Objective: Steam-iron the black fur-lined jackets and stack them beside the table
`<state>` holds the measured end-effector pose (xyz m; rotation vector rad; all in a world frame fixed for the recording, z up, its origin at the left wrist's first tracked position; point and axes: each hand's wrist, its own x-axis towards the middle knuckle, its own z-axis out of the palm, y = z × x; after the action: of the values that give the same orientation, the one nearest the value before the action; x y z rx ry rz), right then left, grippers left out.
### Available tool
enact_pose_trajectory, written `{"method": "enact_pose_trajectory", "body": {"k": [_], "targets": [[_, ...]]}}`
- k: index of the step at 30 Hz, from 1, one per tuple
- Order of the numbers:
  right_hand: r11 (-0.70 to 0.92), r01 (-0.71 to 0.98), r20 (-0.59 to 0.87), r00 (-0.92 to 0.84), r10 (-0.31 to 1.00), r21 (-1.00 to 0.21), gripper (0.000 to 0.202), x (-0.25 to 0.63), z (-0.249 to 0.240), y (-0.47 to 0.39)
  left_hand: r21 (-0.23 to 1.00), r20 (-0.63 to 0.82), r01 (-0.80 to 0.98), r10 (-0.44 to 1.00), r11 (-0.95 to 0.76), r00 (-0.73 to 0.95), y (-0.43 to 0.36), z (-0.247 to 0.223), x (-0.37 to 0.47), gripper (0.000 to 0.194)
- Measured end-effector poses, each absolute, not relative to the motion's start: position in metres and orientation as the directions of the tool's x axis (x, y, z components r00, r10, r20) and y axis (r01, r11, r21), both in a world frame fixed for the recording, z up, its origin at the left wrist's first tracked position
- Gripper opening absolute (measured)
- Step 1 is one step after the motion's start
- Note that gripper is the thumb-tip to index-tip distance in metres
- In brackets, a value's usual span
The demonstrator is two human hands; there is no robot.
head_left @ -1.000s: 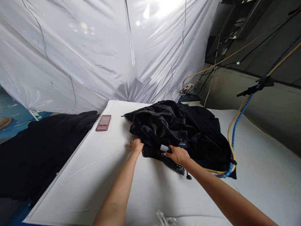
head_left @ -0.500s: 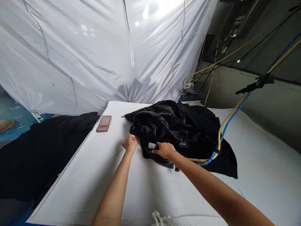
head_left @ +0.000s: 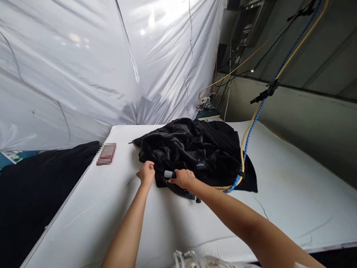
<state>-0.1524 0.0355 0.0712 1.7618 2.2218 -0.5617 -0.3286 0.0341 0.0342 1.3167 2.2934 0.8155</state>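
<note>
A black garment with a plush lining [head_left: 178, 143] lies rumpled on the white-covered table [head_left: 92, 208], its sewn-in label facing up. At its near left edge, my left hand [head_left: 146, 173] is closed in a pinch on the cloth; the fingertips are partly hidden. My right hand [head_left: 182, 178] wraps round the dark handle of a steam iron [head_left: 180, 190], whose grey handle end pokes out on the left. The iron sits at the garment's near edge, close to my left hand. How much cloth lies beneath it I cannot tell.
A blue and yellow hose with cable [head_left: 248, 134] runs from the iron up to the right. Dark cloth [head_left: 47, 186] hangs or lies beyond the table's left edge. A blurred reddish object [head_left: 106, 154] rests at the left. White sheeting [head_left: 83, 74] hangs behind.
The view has turned to the right, so everything sits further left in it. My left hand is a little nearer the iron. Both hands keep their hold.
</note>
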Motion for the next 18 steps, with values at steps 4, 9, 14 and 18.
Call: {"method": "enact_pose_trajectory", "body": {"k": [4,9,14,18], "targets": [[0.096,0.990,-0.429,-0.132,0.894,-0.105,0.058,-0.106,0.073,0.033,0.624,0.000,0.713,0.913,0.319,-0.409,0.035,0.035,-0.301,0.020],[-0.019,0.998,-0.409,-0.006,0.912,-0.057,0.055,-0.040,0.078,0.029,0.566,0.017,0.793,0.959,0.225,-0.284,0.036,0.035,-0.268,0.020],[-0.130,0.991,-0.408,0.106,0.907,-0.030,0.052,0.027,0.084,0.022,0.461,-0.017,0.872,0.985,0.162,-0.174,0.032,0.032,-0.248,0.025],[-0.161,0.986,-0.443,0.129,0.887,-0.036,0.053,0.066,0.091,0.013,0.363,-0.039,0.891,0.960,0.272,-0.278,0.021,0.022,-0.256,0.024]]}}
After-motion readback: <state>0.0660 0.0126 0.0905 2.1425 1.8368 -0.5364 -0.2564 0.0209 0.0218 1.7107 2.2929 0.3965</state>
